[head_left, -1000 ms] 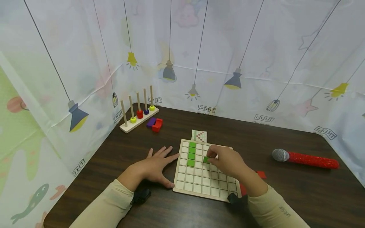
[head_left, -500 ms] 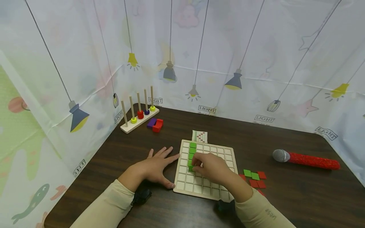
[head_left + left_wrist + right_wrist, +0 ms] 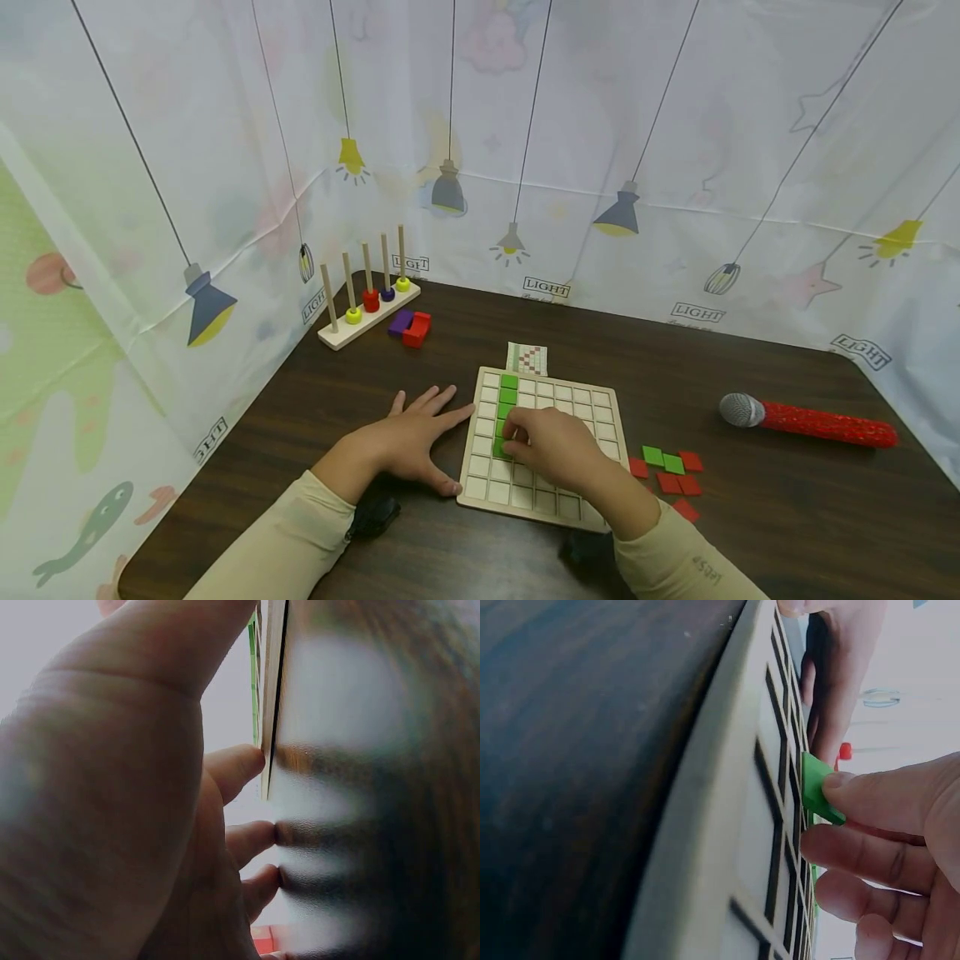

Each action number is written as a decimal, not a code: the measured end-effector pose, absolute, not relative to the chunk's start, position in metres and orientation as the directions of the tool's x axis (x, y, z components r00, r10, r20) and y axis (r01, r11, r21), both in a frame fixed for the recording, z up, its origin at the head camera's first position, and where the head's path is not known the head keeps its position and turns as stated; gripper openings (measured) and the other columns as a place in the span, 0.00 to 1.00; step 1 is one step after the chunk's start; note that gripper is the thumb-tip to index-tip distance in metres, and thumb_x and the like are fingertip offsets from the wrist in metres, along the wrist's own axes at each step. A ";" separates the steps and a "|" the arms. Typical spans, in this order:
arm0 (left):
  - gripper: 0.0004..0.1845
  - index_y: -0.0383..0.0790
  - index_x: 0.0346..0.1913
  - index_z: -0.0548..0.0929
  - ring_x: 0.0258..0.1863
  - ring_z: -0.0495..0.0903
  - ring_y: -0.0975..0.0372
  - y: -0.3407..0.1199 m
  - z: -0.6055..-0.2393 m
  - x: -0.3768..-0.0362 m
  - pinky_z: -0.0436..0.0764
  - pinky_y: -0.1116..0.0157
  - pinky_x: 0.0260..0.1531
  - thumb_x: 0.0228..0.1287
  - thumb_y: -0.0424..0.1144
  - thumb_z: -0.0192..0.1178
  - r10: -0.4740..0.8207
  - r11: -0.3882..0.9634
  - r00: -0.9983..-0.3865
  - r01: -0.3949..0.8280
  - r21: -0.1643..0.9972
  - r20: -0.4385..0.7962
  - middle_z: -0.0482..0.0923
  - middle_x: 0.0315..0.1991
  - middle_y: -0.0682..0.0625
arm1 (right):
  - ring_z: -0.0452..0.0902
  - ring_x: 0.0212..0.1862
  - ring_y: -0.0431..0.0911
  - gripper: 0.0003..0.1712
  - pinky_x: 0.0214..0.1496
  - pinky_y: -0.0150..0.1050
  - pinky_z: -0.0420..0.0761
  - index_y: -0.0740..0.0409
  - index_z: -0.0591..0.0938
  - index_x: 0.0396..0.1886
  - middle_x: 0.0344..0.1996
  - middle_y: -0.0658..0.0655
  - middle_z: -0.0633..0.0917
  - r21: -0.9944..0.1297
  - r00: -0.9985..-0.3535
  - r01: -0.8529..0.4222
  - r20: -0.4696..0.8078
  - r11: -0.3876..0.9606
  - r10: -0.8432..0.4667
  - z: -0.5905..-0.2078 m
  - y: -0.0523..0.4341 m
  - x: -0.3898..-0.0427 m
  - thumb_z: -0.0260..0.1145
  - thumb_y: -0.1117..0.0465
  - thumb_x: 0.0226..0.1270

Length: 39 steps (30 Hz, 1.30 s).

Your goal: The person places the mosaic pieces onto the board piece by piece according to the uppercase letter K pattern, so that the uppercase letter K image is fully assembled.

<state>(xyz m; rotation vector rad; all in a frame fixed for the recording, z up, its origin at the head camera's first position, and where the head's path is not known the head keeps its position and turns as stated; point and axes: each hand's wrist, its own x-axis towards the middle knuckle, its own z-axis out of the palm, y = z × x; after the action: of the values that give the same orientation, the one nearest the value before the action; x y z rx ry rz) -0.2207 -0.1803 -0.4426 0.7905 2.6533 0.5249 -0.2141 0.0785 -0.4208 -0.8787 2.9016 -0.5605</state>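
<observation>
A wooden grid board (image 3: 540, 510) lies on the dark table, with a column of green square tiles (image 3: 507, 396) in its second column from the left. My right hand (image 3: 558, 446) is over the board and pinches a green tile (image 3: 819, 791) between thumb and fingers; in the right wrist view the tile stands tilted at the grid's surface. Spread flat at the board's left side, my left hand (image 3: 408, 442) touches the board's edge with thumb and index finger. In the left wrist view its fingertips (image 3: 259, 834) rest on the table.
Loose green tiles (image 3: 652, 456) and red tiles (image 3: 678, 483) lie right of the board. A pattern card (image 3: 527, 357) sits behind it. Farther out are a red microphone (image 3: 817, 423), a peg stacker (image 3: 345, 335), and red (image 3: 416, 332) and purple blocks (image 3: 400, 322).
My right hand has moved left across the board with the green tile, bringing it down to the lower end of the green column. My left hand has stayed in place.
</observation>
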 end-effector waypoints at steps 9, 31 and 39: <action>0.61 0.59 0.83 0.53 0.81 0.35 0.49 -0.181 -0.442 -0.221 0.32 0.34 0.69 0.49 0.70 0.73 0.576 0.775 -0.794 0.454 0.440 -0.195 0.38 0.83 0.48 | 0.73 0.25 0.33 0.11 0.26 0.38 0.75 0.49 0.90 0.44 0.23 0.37 0.79 -0.274 -0.836 -0.540 0.062 0.796 -0.546 -0.424 0.076 -0.211 0.76 0.52 0.64; 0.61 0.61 0.83 0.52 0.81 0.35 0.49 -0.179 -0.443 -0.221 0.31 0.35 0.70 0.49 0.71 0.72 0.571 0.781 -0.795 0.450 0.434 -0.203 0.38 0.83 0.48 | 0.73 0.26 0.35 0.15 0.27 0.39 0.75 0.48 0.90 0.48 0.25 0.38 0.81 -0.274 -0.885 -0.458 0.052 0.846 -0.462 -0.417 0.100 -0.209 0.77 0.51 0.63; 0.61 0.60 0.83 0.51 0.81 0.34 0.50 -0.180 -0.443 -0.220 0.31 0.34 0.69 0.49 0.70 0.73 0.577 0.777 -0.791 0.456 0.435 -0.202 0.37 0.83 0.48 | 0.74 0.26 0.36 0.20 0.24 0.39 0.72 0.51 0.87 0.54 0.29 0.38 0.84 -0.276 -0.915 -0.397 0.054 0.875 -0.399 -0.410 0.146 -0.212 0.76 0.51 0.64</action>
<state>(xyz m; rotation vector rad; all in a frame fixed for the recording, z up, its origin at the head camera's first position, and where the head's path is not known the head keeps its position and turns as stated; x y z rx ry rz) -0.2204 -0.1803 -0.4426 0.7929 2.6452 0.5272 -0.2119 0.1464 -0.4098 -0.6448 3.0374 -0.4457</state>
